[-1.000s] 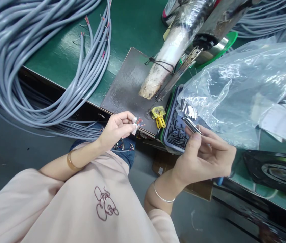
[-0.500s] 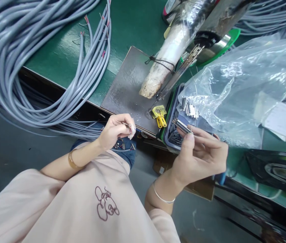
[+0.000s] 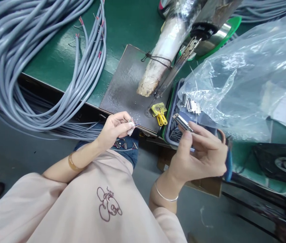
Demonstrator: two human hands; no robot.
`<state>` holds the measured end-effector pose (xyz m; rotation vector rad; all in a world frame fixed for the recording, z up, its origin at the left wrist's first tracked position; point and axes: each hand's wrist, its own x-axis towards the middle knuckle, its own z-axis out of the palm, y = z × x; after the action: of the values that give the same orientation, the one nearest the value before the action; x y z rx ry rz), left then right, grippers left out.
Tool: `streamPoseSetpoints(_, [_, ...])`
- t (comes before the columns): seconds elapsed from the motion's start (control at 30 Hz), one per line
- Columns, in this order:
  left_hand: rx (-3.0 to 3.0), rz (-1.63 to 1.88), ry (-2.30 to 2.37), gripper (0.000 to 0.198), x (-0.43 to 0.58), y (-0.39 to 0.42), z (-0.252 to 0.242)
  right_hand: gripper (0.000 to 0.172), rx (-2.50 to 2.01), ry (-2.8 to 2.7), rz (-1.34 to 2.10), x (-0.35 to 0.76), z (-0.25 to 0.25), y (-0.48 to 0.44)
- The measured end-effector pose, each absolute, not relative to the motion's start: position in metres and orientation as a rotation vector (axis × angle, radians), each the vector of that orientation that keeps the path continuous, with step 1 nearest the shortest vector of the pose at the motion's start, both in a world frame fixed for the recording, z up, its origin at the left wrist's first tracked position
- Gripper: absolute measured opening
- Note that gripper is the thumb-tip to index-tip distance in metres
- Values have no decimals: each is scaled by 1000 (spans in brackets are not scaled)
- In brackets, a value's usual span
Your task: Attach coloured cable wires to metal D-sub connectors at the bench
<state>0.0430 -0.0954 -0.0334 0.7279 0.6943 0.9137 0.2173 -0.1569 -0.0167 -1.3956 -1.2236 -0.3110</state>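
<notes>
Two bare hands are busy, each pinching something; the left grip [image 3: 113,130] clasps thin coloured wires [image 3: 132,120] with a small white piece [image 3: 131,131] at its fingertips; the right grip [image 3: 200,153], well apart from it, holds a connector [image 3: 182,122] slantwise between thumb and fingers; just beyond the right grip sits a tray [image 3: 165,136] of small black pieces, with loose connectors [image 3: 193,106] at its far side; between the two grips and a little beyond, a yellow object [image 3: 159,113] lies on a dark board [image 3: 122,81]; this rests on the green table [image 3: 130,23]; left of the left grip hang looped grey cables [image 3: 3,67]; beyond and right of the right grip spreads a clear plastic bag [image 3: 224,81].
</notes>
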Motion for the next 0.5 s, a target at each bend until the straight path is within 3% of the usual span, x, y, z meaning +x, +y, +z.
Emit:
streamPoseSetpoints(0.3, [872, 890, 800, 23, 53, -91, -20, 8, -1457, -1477, 0, 207, -21, -160])
streamPoseSetpoints(0.5, [859, 943, 809, 23, 55, -86, -17, 13, -1455, -1560, 34, 204, -17, -153])
